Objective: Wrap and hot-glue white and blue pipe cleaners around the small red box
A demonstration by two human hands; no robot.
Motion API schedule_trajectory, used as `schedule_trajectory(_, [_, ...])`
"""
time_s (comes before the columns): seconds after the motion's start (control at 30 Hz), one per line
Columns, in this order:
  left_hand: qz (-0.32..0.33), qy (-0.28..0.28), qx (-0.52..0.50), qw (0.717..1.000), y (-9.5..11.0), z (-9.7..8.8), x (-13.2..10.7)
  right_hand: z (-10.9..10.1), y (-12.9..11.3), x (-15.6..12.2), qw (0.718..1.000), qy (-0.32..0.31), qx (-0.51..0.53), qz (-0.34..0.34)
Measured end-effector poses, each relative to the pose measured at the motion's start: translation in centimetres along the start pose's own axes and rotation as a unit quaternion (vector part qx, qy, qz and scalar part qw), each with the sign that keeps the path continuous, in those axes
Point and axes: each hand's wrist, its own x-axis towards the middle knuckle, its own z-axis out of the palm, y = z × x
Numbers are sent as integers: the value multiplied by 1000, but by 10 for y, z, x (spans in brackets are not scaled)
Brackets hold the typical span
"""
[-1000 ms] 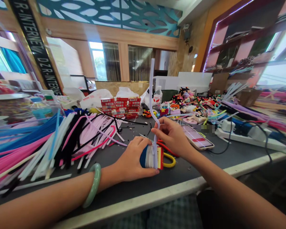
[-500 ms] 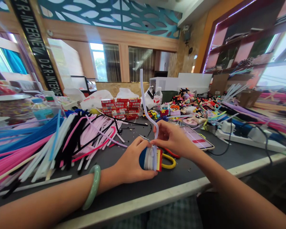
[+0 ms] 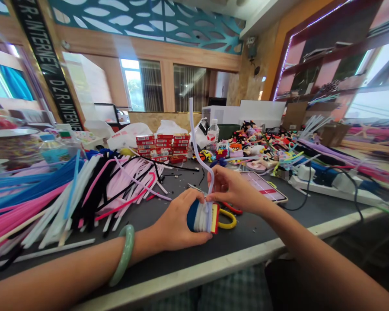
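My left hand [image 3: 178, 220] is closed around a small red-and-yellow box [image 3: 215, 219], its fingers on top and thumb below. Blue and white pipe cleaners [image 3: 201, 218] are wound side by side around that box. A pale lavender pipe cleaner [image 3: 196, 144] lies along the wrap near the box's end, and its long free part rises in a bend. My right hand [image 3: 235, 188] pinches this strand just above the box. Behind the box, scissors [image 3: 228, 220] with yellow and red handles lie on the table, partly hidden.
Bundles of coloured pipe cleaners [image 3: 90, 185] cover the left side. Small red boxes [image 3: 164, 144] are stacked at the back, beside a bottle [image 3: 213, 131] and many small dolls [image 3: 262, 138]. A phone [image 3: 262, 186] and a power strip [image 3: 340, 185] with cables lie to the right.
The view has shifted slightly. Both hands keep their hold, and the lavender pipe cleaner's upper tip sits a little lower. Otherwise the wrapped box looks the same.
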Motion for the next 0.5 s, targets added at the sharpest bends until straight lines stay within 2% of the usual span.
schedule_trajectory(0.5, [56,-6,-32,998,-2,-1,-4,-3,4,-1,994,-61,87,40])
